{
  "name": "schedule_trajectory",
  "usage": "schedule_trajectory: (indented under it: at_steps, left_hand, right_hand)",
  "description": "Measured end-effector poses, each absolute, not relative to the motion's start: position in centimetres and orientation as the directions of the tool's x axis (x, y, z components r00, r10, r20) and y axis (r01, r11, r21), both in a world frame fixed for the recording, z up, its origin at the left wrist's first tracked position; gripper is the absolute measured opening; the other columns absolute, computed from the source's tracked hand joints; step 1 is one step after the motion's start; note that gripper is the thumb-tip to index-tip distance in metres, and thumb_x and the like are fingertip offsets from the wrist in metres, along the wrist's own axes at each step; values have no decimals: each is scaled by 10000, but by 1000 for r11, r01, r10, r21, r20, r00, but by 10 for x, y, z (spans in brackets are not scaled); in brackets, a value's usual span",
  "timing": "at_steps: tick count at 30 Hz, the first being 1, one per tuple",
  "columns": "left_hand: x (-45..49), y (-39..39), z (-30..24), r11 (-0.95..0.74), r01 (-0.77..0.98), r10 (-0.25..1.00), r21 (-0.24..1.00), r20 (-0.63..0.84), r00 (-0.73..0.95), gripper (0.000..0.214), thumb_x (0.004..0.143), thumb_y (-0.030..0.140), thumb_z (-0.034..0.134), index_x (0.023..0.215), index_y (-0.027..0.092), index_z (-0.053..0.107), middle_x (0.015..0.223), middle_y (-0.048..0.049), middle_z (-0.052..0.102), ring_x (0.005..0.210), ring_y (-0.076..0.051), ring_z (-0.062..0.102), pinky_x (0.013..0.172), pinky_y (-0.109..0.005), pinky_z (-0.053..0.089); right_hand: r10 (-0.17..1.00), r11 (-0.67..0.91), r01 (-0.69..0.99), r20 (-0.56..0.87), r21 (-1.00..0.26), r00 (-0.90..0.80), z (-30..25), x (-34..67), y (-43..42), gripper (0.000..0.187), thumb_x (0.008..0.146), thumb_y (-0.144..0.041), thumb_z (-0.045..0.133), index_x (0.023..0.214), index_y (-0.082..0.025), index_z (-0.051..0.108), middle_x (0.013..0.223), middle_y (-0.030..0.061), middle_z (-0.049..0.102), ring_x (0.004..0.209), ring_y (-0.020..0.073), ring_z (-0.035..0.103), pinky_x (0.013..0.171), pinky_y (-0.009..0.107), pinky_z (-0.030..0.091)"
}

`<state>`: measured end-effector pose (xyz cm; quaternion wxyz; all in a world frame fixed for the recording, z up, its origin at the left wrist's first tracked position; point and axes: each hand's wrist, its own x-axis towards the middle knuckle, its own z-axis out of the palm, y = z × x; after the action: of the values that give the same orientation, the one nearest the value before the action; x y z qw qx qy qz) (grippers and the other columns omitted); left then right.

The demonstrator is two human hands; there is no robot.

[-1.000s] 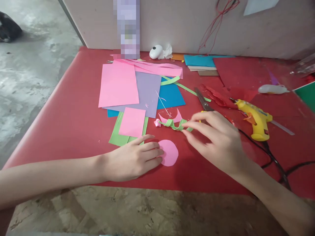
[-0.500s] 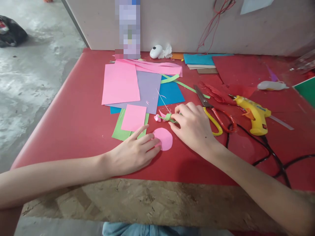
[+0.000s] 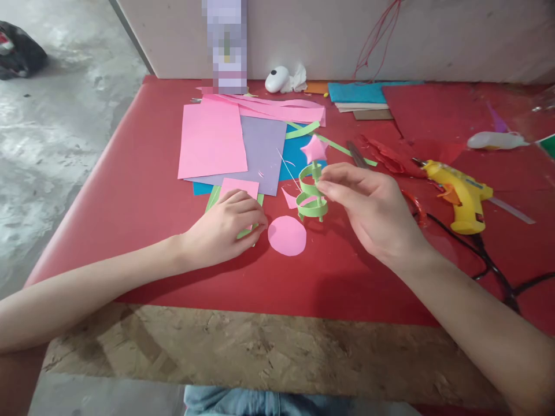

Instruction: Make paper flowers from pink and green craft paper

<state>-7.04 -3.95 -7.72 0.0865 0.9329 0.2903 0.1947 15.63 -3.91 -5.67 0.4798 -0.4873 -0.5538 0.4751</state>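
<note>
My right hand [image 3: 373,214] pinches a paper flower stem [image 3: 311,193], a green spiral strip topped by a small pink bud [image 3: 314,148], and holds it upright above the red table [image 3: 130,190]. My left hand [image 3: 225,228] rests with curled fingers on the green paper [image 3: 245,233] and the small pink rectangle [image 3: 239,186]. A pink paper circle [image 3: 287,235] lies flat between my two hands, touched by neither. A small pink scrap [image 3: 289,198] lies beside the stem.
Pink [image 3: 211,140], lilac [image 3: 264,153] and blue [image 3: 297,159] sheets are stacked behind my hands. Scissors [image 3: 358,155] are partly hidden by my right hand. A yellow glue gun [image 3: 459,193] with a black cord [image 3: 489,263] lies at the right. A wall panel borders the back.
My right hand has picked the green and pink stem off the table and raised it upright. My left hand slid off the pink circle onto the green paper and curled.
</note>
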Motion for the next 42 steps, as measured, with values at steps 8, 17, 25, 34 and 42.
schedule_trajectory:
  at_steps: [8, 17, 25, 34, 42]
  left_hand:
    - [-68, -42, -90, -953, 288, 302, 91, 283, 910, 273, 898, 96, 426, 1113, 141, 587, 1139, -54, 677, 1046, -212, 573, 1072, -488, 343]
    - [-56, -23, -79, -766, 456, 634, 454, 410, 656, 208, 892, 124, 428, 865, 153, 632, 866, -43, 685, 840, -145, 585, 811, -311, 473]
    - [-49, -23, -82, -682, 422, 713, 598, 414, 565, 180, 846, 84, 456, 889, 180, 602, 925, -11, 681, 872, -126, 583, 846, -302, 441]
    - [-49, -24, -88, -683, 376, 707, 626, 437, 557, 225, 804, 16, 467, 889, 190, 582, 899, 6, 662, 868, -121, 578, 823, -285, 445]
    - [-48, -26, -93, -671, 365, 714, 646, 430, 553, 242, 793, 10, 461, 885, 194, 587, 896, 7, 660, 850, -125, 564, 796, -288, 445]
  right_hand:
    - [997, -63, -76, -60, -995, -40, -60, 156, -39, 232, 693, -410, 651, 742, -188, 604, 825, 7, 608, 703, 77, 547, 603, 221, 473]
    - [999, 43, -34, 43, -999, -21, -66, 150, -52, 231, 736, -383, 672, 830, -179, 618, 852, -3, 633, 783, 71, 603, 723, 210, 521]
    - [955, 292, 167, 279, -942, -98, -76, 151, -64, 75, 806, -264, 643, 817, -190, 634, 891, -1, 582, 791, 61, 603, 693, 178, 542]
    - [892, 452, 298, 424, -841, -159, -94, 153, -74, 49, 828, -189, 620, 866, -198, 649, 942, 15, 593, 886, 68, 601, 754, 182, 540]
    - [869, 494, 362, 464, -790, -171, -98, 152, -77, 54, 834, -175, 619, 877, -192, 648, 955, 15, 613, 889, 64, 607, 756, 175, 533]
